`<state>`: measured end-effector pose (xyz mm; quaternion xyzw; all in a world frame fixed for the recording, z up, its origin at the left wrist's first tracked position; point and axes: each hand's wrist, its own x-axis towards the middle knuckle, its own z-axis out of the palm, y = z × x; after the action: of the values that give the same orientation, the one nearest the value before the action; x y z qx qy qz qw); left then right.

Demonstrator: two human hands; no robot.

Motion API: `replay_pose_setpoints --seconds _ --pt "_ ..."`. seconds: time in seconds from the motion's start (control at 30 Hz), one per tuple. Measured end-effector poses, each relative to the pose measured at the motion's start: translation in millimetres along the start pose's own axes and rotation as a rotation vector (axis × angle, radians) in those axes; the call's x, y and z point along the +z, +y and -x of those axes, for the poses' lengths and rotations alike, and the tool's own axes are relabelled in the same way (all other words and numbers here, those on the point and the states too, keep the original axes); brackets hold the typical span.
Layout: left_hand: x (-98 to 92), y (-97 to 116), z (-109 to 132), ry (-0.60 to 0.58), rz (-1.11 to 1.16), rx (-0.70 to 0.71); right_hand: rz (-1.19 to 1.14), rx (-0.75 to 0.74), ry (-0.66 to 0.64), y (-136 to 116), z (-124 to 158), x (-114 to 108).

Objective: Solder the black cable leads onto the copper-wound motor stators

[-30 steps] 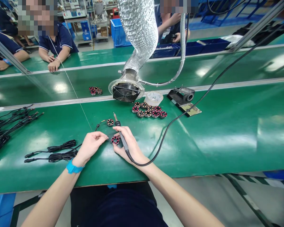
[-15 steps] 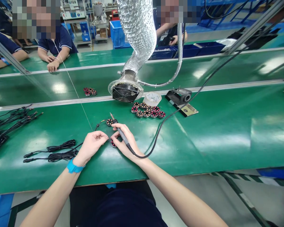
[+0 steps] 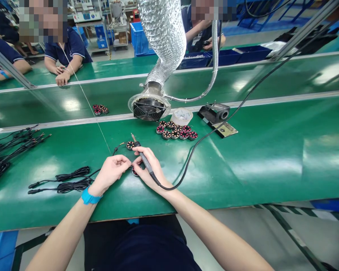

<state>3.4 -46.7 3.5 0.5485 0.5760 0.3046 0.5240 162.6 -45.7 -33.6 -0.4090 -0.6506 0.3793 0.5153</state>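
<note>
My right hand [image 3: 149, 167] is closed around a soldering iron [image 3: 146, 161], its tip pointing away up the bench. Thumb and finger of that hand meet beside a small round motor coil [image 3: 135, 172], partly hidden under them. My left hand [image 3: 114, 169], with a blue wristband, is pinched at the end of a black cable [image 3: 95, 172], its fingertips almost touching my right ones. The cable's tip is too small to make out. Just beyond lies a second motor coil [image 3: 130, 145] with a dark wired lead [image 3: 115, 149] attached.
A fume duct [image 3: 149, 107] hangs over the bench. Behind my hands sit several motor coils [image 3: 175, 134], a tape roll [image 3: 182, 116] and an iron stand [image 3: 219, 114]. Cable bundles [image 3: 73, 186] lie left. Solder wire [image 3: 103, 134] slants down; co-workers [image 3: 67, 56] sit opposite.
My left hand has shifted slightly right, closing the small gap to my right fingertips. The coils on the far strip have moved left. My right hand and the iron stay nearly still.
</note>
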Motion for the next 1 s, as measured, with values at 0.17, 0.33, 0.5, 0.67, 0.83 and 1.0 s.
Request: replay_pose_setpoints --seconds 0.17,0.33,0.5,0.67,0.83,1.0 --pt "-2.0 1.6 -0.2 -0.024 -0.005 -0.037 -0.007 0.011 -0.004 -1.1 0.3 -0.2" --pt "-4.4 0.0 -0.6 -0.071 0.030 -0.026 -0.053 0.015 -0.001 -3.7 0.4 -0.5" --pt "-6.1 -0.6 0.2 -0.080 0.032 -0.053 -0.037 0.007 0.002 -2.6 0.6 -0.6" --pt "-6.6 -1.4 -1.3 -0.067 0.055 -0.078 -0.039 -0.002 0.000 -3.4 0.7 -0.7" --pt "-5.6 -1.2 -2.6 -0.051 0.052 -0.076 -0.066 0.009 -0.002 -4.6 0.9 -0.5" --pt "-4.2 -3.3 -3.0 -0.036 0.045 -0.062 -0.066 -0.003 -0.002 -2.4 1.1 0.4"
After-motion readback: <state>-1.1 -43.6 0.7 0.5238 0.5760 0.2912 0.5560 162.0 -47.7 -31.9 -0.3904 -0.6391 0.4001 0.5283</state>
